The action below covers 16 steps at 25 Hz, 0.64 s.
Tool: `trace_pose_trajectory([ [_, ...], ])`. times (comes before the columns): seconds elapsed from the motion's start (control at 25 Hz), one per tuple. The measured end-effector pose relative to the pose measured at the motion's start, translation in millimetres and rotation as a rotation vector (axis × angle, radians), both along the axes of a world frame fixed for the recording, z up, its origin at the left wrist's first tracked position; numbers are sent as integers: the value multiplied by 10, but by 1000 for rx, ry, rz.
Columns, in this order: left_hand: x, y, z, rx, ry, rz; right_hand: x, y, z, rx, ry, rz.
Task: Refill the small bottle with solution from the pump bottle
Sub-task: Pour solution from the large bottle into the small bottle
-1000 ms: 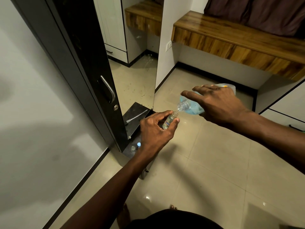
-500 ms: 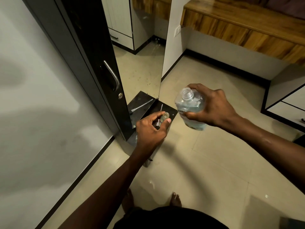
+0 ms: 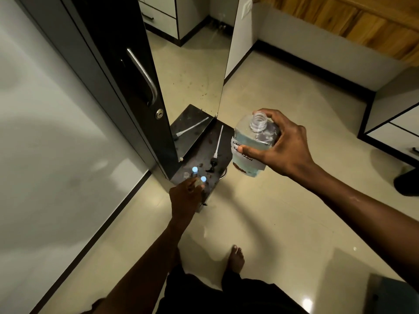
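Pouring seems over: right hand (image 3: 286, 150) is gripping the open pump bottle (image 3: 250, 152) upright; left hand (image 3: 184, 197) is touching the small bottle (image 3: 199, 182) on the stand (image 3: 201, 146), grip too blurred to tell. Pump (image 3: 214, 157) is lying loose, awaiting refitting.

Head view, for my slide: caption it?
Right hand holds the uncapped pump bottle; left hand reaches the small bottle.

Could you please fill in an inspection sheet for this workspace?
Surface: black shelf, stained, beside the mirror.
Job's things: big bottle uncapped, part full; pump lying on the shelf; small bottles at the shelf's front, blurred.
Clutter: nothing seen.
Grippers: right hand grips the big bottle; left hand at the small bottles, grip unclear.
Cables: nothing seen.
Surroundings: tiled floor, dark door, wooden bench.
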State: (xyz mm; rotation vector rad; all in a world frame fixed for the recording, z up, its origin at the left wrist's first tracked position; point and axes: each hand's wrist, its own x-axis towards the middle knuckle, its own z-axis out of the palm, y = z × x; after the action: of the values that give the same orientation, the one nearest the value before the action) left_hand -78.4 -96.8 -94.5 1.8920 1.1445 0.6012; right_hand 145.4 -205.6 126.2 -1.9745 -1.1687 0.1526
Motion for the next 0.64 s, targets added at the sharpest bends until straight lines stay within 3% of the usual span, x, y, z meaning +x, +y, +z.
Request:
trace_pose_trajectory([
  [0.64, 161, 63, -638, -58, 49, 89, -32, -119, -419, -86, 113, 26],
])
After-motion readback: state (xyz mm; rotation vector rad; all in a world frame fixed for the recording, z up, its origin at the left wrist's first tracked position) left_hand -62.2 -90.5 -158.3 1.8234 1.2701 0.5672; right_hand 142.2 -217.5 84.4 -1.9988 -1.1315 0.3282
